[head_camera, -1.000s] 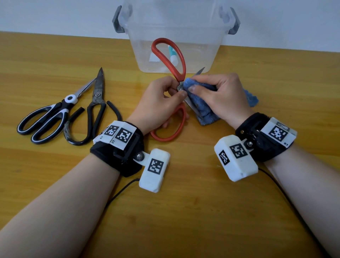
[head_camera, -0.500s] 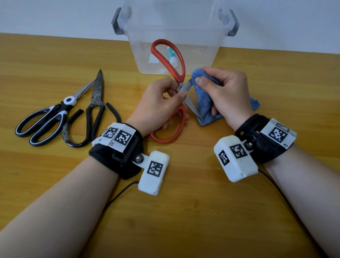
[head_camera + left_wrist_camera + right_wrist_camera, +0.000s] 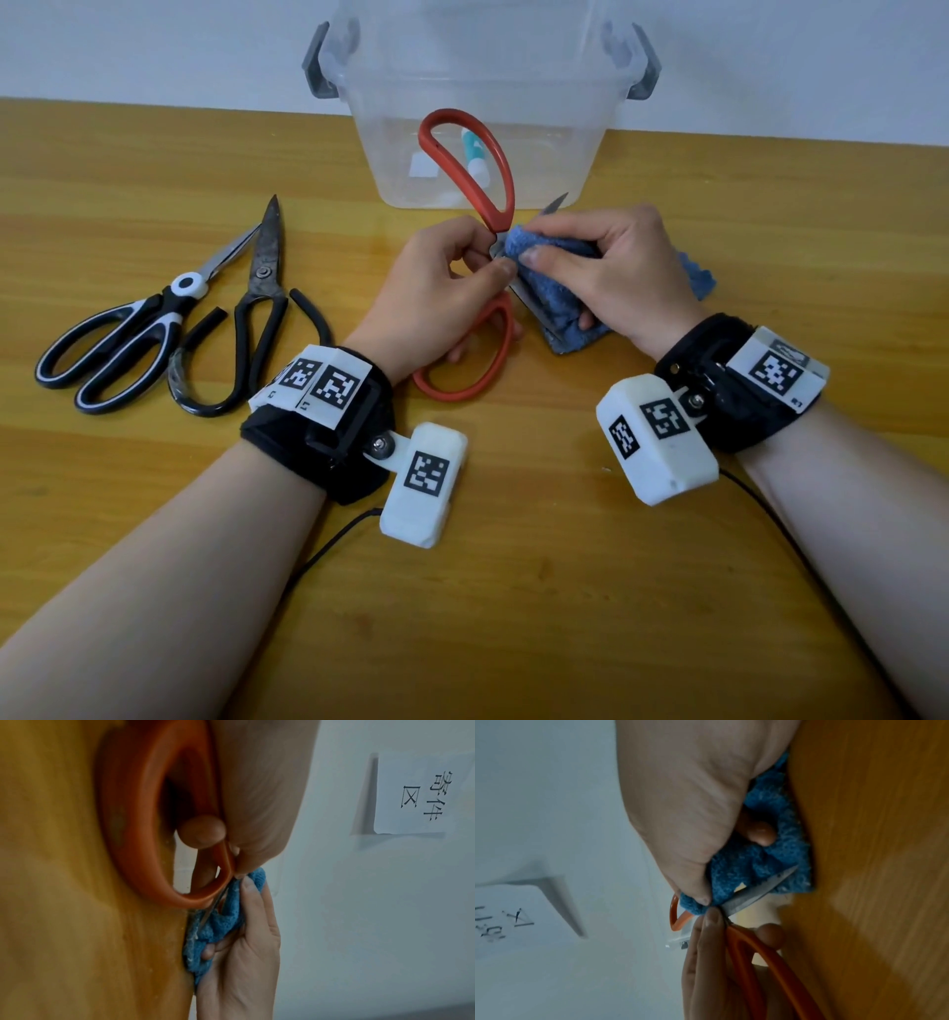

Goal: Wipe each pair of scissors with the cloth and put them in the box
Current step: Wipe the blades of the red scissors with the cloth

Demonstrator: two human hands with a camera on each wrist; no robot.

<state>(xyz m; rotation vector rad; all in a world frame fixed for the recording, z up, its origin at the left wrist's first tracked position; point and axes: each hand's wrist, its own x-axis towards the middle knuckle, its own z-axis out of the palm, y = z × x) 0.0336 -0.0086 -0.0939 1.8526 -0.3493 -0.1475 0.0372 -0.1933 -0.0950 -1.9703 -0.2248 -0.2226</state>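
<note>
Red-handled scissors (image 3: pixel 494 169) stand spread open over the table in front of the clear plastic box (image 3: pixel 575 159). My left hand (image 3: pixel 441 288) pinches them near the pivot, with a finger through the lower red loop (image 3: pixel 144 833). My right hand (image 3: pixel 606 267) grips a blue cloth (image 3: pixel 557 295) folded around one blade close to the pivot. That blade's tip (image 3: pixel 557 203) sticks out past the cloth toward the box. In the right wrist view the other bare blade (image 3: pixel 759 892) lies against the blue cloth (image 3: pixel 777 862).
Black-and-white scissors (image 3: pixel 123 334) and dark all-metal scissors with black loops (image 3: pixel 257 308) lie on the wooden table (image 3: pixel 513 591) to the left. A teal and white item (image 3: pixel 475 157) shows through the box wall. A paper sign (image 3: pixel 421 793) hangs on the wall.
My right hand has slid the cloth along the blade, out toward the tip and then back toward the pivot. The left hand kept its hold on the red scissors.
</note>
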